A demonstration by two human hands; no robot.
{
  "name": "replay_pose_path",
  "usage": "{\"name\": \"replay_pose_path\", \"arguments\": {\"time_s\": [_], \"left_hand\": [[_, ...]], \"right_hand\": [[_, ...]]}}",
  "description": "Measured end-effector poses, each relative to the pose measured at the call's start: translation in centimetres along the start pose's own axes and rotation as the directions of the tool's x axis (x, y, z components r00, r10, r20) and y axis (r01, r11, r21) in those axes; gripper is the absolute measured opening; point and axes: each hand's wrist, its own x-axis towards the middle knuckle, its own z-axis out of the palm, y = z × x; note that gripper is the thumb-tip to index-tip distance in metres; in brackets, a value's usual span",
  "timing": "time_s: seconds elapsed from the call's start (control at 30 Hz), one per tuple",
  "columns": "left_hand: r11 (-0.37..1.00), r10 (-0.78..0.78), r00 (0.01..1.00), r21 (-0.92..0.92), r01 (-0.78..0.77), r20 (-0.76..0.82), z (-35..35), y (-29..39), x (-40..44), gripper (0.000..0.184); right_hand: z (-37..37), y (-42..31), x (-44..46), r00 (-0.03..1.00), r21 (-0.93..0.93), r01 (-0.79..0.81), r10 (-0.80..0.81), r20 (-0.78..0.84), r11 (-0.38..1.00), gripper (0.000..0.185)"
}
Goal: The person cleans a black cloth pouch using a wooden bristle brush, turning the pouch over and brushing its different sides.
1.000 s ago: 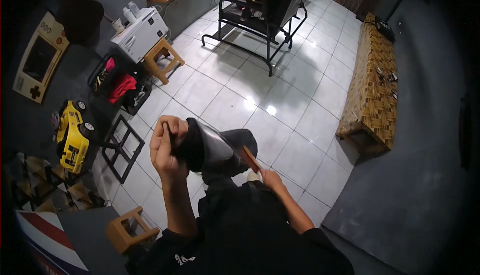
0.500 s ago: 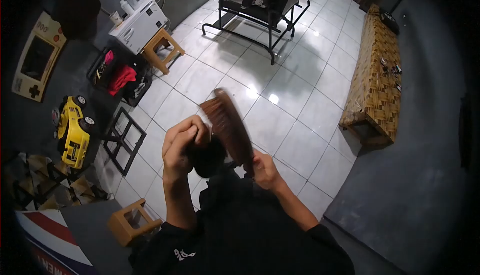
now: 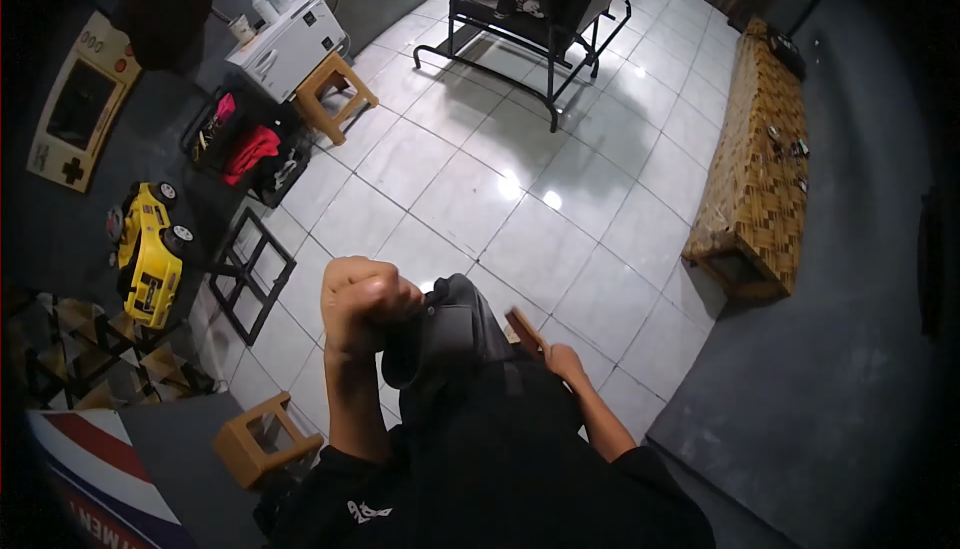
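My left hand [image 3: 365, 301] is closed in a fist at the upper left edge of a black leather-like item [image 3: 450, 331]. That item has seams and a small shiny stud, and it lies against my dark shirt, so its full shape is hard to make out. My right hand [image 3: 564, 361], lower and to the right, grips the handle of a brown wooden brush [image 3: 527, 331]. The brush points up and left, apart from the black item. Its bristles are mostly turned from view.
White floor tiles [image 3: 440, 199] spread ahead. A black metal-framed chair [image 3: 520, 24] stands at the back. To the right is a long woven-patterned box [image 3: 750, 169]. Wooden stools [image 3: 335, 94], a white cabinet [image 3: 290, 44], a black frame [image 3: 250, 274] and a yellow toy car [image 3: 150, 259] are on the left.
The brush has moved down and right, away from the black item, with my right hand lowered. My left hand has turned, and more of the black item's face shows.
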Motion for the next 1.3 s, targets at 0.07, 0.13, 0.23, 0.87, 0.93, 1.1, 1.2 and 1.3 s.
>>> {"name": "replay_pose_path", "arguments": {"time_s": [0.07, 0.13, 0.23, 0.87, 0.93, 1.1, 1.2, 1.3], "left_hand": [[0.985, -0.034, 0.999, 0.168, 0.034, -0.002, 0.7, -0.3, 0.2, 0.041], [0.921, -0.119, 0.993, 0.377, 0.1, 0.026, 1.1, 0.2, 0.2, 0.043], [0.938, -0.092, 0.995, 0.339, 0.073, 0.04, 1.0, 0.0, 0.5, 0.043], [0.918, 0.377, 0.924, -0.155, -0.364, 0.066, 1.5, 5.0, -2.4, 0.041], [0.93, 0.357, 0.934, -0.105, -0.353, 0.017, 1.7, 4.7, -2.4, 0.043], [0.938, 0.344, 0.935, 0.014, -0.346, 0.086, 1.3, 5.4, -1.7, 0.043], [0.912, 0.41, 0.902, -0.03, -0.409, 0.136, 1.1, 6.7, -1.1, 0.044], [0.86, 0.509, 0.857, -0.089, -0.503, 0.078, 0.5, 8.5, -1.2, 0.045]], "right_hand": [[-4.1, -3.5, -1.3, 0.966, 0.256, 0.202, -0.149, -0.211, 0.945, 0.054], [-10.1, -8.6, -3.8, 0.941, 0.589, 0.335, -0.234, -0.243, 0.735, 0.047], [-19.5, -15.1, -10.2, 0.8, 0.884, 0.371, -0.581, -0.149, 0.284, 0.038], [-5.8, -2.9, 0.5, 0.966, -0.076, 0.255, -0.257, -0.013, 0.964, 0.045], [-10.8, -8.5, -2.5, 0.928, 0.383, 0.369, -0.355, -0.11, 0.847, 0.047], [-21.2, -19.0, -10.1, 0.615, 0.846, 0.351, -0.78, 0.114, 0.4, 0.037], [-20.9, -21.3, -10.0, 0.509, 0.886, 0.305, -0.846, 0.157, 0.348, 0.038], [-17.1, -21.4, -6.8, 0.671, 0.776, 0.274, -0.691, 0.268, 0.568, 0.04]]}}
